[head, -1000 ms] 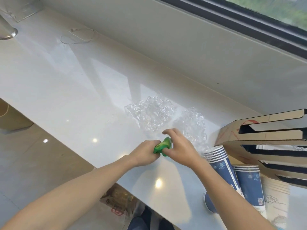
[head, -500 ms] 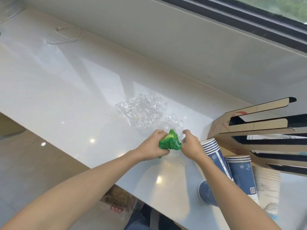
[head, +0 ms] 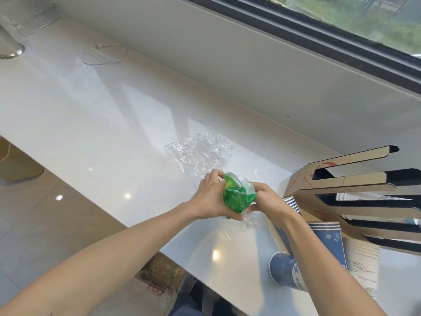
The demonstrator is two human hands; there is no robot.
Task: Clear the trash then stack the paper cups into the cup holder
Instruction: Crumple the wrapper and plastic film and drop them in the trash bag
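A crumpled green wrapper [head: 235,196] with clear plastic bunched against it is pressed between both hands just above the white counter [head: 95,137]. My left hand [head: 210,197] grips it from the left, my right hand [head: 265,201] from the right. A second piece of crumpled clear plastic [head: 200,152] lies on the counter just beyond the hands. Blue paper cups [head: 328,242] lie stacked on their sides at the right, partly behind my right forearm. The cardboard cup holder [head: 346,185] with long slots lies above them.
A thin looped wire [head: 106,55] rests at the counter's far left by the wall. A metal base [head: 10,52] stands at the top left corner. Below the counter edge sits a bag with trash [head: 161,275]. A window ledge runs along the back.
The right hand gathered the nearer clear plastic sheet against the green wrapper. Both hands now squeeze the bundle together, lifted slightly off the counter.
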